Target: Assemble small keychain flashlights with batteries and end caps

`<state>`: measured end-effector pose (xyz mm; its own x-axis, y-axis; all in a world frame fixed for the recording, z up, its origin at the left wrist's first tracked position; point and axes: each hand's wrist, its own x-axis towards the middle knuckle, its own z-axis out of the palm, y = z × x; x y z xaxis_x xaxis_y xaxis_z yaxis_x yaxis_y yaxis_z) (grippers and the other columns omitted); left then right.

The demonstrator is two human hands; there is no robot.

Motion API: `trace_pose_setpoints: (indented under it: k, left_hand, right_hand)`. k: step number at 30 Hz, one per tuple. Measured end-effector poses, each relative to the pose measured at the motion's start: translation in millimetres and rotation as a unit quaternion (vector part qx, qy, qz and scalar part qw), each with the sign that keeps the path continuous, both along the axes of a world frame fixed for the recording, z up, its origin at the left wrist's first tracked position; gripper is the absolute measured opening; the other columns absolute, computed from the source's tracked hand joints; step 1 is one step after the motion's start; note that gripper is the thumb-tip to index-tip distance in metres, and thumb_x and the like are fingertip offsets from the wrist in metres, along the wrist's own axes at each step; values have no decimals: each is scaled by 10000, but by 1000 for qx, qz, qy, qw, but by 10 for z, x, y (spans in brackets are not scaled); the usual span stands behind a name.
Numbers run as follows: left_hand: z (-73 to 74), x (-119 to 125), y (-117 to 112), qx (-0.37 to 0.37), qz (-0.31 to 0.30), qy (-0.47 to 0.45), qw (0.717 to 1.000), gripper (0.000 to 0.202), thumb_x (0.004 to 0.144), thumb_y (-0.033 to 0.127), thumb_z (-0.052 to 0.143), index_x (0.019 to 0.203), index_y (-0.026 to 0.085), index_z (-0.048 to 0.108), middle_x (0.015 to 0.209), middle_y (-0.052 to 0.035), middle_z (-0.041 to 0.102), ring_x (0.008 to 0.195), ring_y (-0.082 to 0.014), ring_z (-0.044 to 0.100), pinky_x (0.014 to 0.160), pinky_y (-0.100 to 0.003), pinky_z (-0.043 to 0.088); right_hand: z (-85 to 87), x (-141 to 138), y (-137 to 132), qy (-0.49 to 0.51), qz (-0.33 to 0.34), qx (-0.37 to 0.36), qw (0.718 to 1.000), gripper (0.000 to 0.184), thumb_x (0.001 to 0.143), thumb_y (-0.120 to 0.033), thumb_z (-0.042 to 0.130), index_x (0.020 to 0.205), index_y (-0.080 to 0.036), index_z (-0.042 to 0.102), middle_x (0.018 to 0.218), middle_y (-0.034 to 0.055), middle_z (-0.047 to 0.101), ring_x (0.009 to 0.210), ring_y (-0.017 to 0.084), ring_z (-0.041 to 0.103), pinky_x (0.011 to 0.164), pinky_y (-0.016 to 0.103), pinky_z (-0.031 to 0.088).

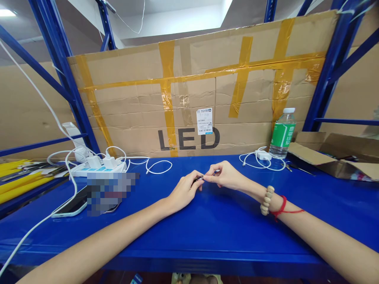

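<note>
My left hand [185,191] and my right hand [225,175] meet above the middle of the blue shelf surface [207,228]. Both pinch a small thin object [204,177] between their fingertips; it looks like a short dark and silvery pin or pen-like piece, too small to name. The left fingers are curled round its dark end, the right thumb and forefinger grip the light end. A beaded bracelet and a red string circle my right wrist [271,201].
A white power strip [99,165] with chargers and white cables lies at the left, a phone [71,205] in front of it. A taped cardboard sheet [192,98] marked LED stands behind. A green-labelled water bottle [282,134], a coiled cable [260,159] and an open carton [334,156] sit at the right.
</note>
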<state>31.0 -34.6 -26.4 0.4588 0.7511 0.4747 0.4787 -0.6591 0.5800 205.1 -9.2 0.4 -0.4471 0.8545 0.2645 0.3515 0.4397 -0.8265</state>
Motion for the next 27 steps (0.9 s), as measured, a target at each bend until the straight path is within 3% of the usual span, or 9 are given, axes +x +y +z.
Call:
trace_pose_setpoints:
  k: [6,15,20,27]
  left_hand:
    - [8,23,-16,4,21,-21,1000,87,874,243,417,840,189,475,708,14,610,690,-133,584,667,-233,405]
    - [41,31,-44,13,7,-17,1000,138,900,262,359,943,203,477,731,10,610,711,-135,579,685,-240,407]
    - [46,37,-49,8,27,3,1000,182,910,284,320,982,221,475,731,22,602,685,-127,571,643,-226,398]
    - [72,46,-65,8,96,31,995,223,914,332,299,968,233,492,632,50,535,588,-116,532,584,-219,367]
  right_hand:
    - [32,2,1,-7,-12,-36,999,372,583,-489,693,590,-124,623,479,-21,509,378,54,398,388,208,281]
    - [32,97,28,11,81,-150,985,395,644,-526,656,684,-133,638,495,-45,442,457,42,336,424,191,221]
    - [56,73,-18,26,60,-208,976,418,582,-535,700,688,-140,612,497,-56,416,467,40,317,421,179,204]
    - [7,3,-28,92,34,-232,968,369,576,-479,730,650,-160,560,502,-70,399,449,34,318,426,164,253]
